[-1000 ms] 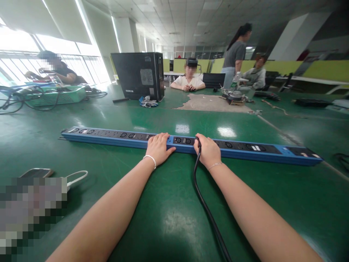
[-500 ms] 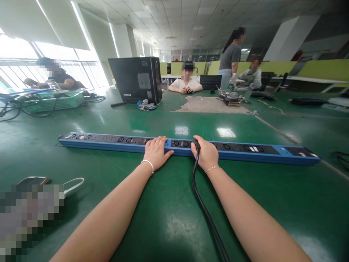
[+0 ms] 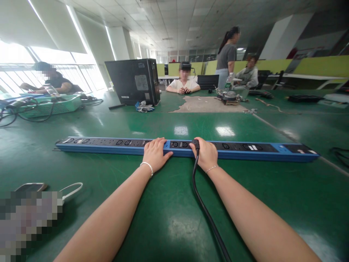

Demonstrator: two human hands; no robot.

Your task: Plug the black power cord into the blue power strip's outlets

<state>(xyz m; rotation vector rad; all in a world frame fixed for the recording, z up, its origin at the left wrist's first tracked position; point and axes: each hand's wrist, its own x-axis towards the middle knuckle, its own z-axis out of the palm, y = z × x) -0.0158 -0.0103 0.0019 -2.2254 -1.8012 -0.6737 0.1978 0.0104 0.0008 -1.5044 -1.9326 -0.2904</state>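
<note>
Far out to the left of your left hand, a phone (image 3: 30, 187) with a white cable loop (image 3: 71, 190) lies on the green table (image 3: 169, 225), near your left elbow's side. Beyond that, further from you, a pale green basket (image 3: 49, 104) full of cables sits in front of a seated person (image 3: 51, 78).

Your left hand (image 3: 156, 153) rests flat and open, palm down, fingers spread over the top of the long blue power strip (image 3: 109, 145), which stretches across the table well past both hands. A thin bracelet (image 3: 146, 165) circles that wrist. Well beyond this hand stands a black computer case (image 3: 133, 82), with a pair of work gloves (image 3: 144, 106) just to its right.

Just right of your left hand, with two sockets showing between them, your right hand (image 3: 206, 154) is closed around a black plug (image 3: 195, 144) seated on the strip; its black cord (image 3: 203, 207) runs back toward you between your forearms.

Far beyond your right hand, three people are at the table's far end, one standing (image 3: 227, 54). The strip's right end (image 3: 302, 151) lies well to the right of your right hand.
</note>
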